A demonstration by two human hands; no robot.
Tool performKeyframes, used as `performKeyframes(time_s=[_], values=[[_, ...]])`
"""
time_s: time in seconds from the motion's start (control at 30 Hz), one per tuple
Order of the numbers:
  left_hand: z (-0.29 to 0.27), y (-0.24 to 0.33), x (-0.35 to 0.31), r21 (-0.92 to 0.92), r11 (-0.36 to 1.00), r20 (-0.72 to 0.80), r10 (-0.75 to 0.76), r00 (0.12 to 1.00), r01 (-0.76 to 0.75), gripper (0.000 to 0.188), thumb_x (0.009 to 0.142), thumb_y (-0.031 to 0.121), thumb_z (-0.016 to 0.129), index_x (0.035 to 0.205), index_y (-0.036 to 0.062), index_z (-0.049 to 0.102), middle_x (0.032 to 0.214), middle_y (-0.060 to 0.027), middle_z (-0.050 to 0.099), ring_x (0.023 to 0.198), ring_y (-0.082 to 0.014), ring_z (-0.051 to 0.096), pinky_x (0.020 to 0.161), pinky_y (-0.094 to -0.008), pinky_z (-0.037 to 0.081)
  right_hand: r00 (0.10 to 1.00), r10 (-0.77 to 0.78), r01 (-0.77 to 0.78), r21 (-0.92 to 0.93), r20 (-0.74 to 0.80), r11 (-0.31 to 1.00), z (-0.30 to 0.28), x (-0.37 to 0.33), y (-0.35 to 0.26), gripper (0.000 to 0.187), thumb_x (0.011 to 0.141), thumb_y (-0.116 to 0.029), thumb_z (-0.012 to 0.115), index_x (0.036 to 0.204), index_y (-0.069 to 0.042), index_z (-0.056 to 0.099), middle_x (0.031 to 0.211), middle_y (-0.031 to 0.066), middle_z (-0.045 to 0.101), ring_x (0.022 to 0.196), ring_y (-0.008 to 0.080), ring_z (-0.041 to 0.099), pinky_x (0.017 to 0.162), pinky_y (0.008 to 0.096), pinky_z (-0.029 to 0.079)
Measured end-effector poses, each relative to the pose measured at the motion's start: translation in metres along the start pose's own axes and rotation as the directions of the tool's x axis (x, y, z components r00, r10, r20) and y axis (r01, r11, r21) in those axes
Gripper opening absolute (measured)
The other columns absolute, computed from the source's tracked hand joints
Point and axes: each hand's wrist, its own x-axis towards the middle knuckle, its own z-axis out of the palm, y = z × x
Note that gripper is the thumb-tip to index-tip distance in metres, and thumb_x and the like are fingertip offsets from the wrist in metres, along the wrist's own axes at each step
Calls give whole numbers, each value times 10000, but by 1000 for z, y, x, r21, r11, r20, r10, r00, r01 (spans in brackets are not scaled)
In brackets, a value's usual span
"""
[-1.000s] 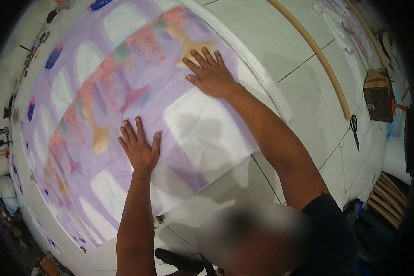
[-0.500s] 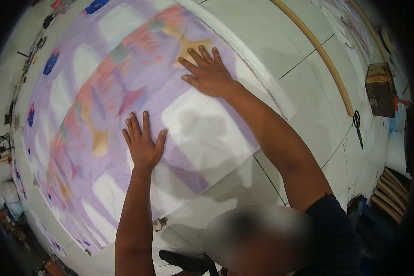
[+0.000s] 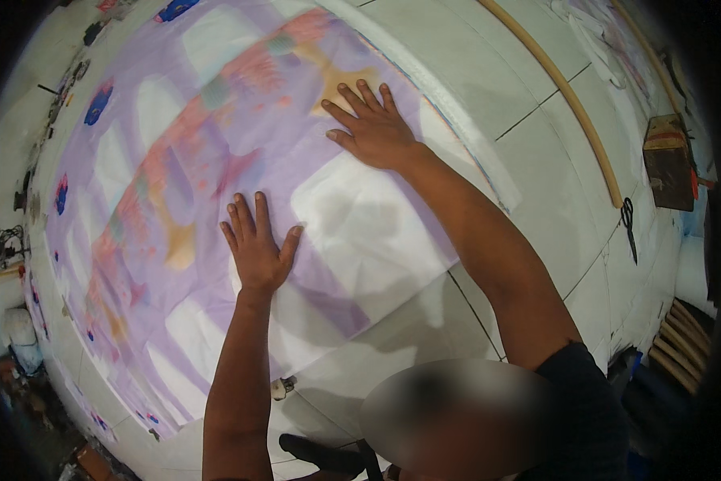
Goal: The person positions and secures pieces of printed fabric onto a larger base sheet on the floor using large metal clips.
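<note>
A large, thin sheet [image 3: 312, 168], apparently cloth, is spread over the tiled floor. It is printed in lilac with white rounded shapes, pink, orange and teal blurs, and small blue motifs; a few soft creases show. My left hand [image 3: 258, 248] lies flat on its lilac part, fingers spread, beside a white rounded patch. Farther up and to the right, my right hand [image 3: 374, 132] also rests flat with fingers apart, its fingertips on a yellowish blot near the sheet's right edge. Neither hand holds anything. A white strip [image 3: 449, 120] runs along that edge.
Right of the sheet, a long curved tan rod [image 3: 565, 88] lies on the tiles, with black scissors [image 3: 630, 232] near its end. Beyond stand a worn brown box [image 3: 668, 164] and several stacked curved rods [image 3: 680, 349]. Clutter [image 3: 8, 244] lines the left side.
The whole view has shifted slightly to the right. Both hands stay flat at nearly the same spots on the sheet, which looks unmoved.
</note>
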Motion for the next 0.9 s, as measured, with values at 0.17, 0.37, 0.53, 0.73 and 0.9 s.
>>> performKeyframes(time_s=[0.17, 0.37, 0.53, 0.73, 0.9], values=[[3, 10, -16, 49, 994, 84, 92, 992, -96, 816, 943, 514, 555, 1559, 65, 265, 1625, -235, 169, 1507, -430, 113, 1200, -578, 49, 1000, 5, -4, -36, 22, 999, -5, 1, -3, 609, 1038, -564, 265, 1566, -261, 279, 1644, 92, 204, 1524, 345, 111, 1216, 580, 43], [2, 9, -19, 0, 997, 87, 81, 993, -81, 851, 938, 584, 528, 1540, 29, 299, 1613, -247, 196, 1496, -444, 143, 1194, -586, 82, 999, 11, -10, -38, 45, 999, -8, 2, -6, 596, 1041, -544, 298, 1568, -266, 277, 1649, 94, 183, 1528, 339, 94, 1225, 548, 27], [2, 11, -17, 17, 996, 140, 81, 987, -84, 870, 943, 564, 526, 1555, 14, 242, 1623, -253, 150, 1511, -427, 93, 1206, -558, 50, 1000, 6, -6, -41, -3, 999, -1, 1, -1, 615, 1033, -571, 281, 1565, -263, 287, 1647, 97, 188, 1523, 345, 115, 1213, 581, 42], [-1, 4, -20, 3, 996, 132, 88, 987, -89, 880, 935, 564, 535, 1553, 11, 244, 1624, -250, 150, 1510, -431, 88, 1205, -561, 46, 1000, -2, 3, -27, 24, 1000, -3, 2, -8, 628, 1025, -586, 285, 1563, -263, 294, 1647, 101, 187, 1525, 342, 105, 1214, 580, 34], [2, 6, -18, 20, 995, 136, 89, 987, -93, 864, 929, 562, 544, 1561, 50, 252, 1630, -242, 131, 1515, -415, 87, 1208, -552, 41, 1000, -5, 5, -25, 3, 1000, 0, 1, -3, 626, 1029, -585, 268, 1564, -260, 293, 1642, 106, 203, 1525, 344, 105, 1215, 579, 31]])
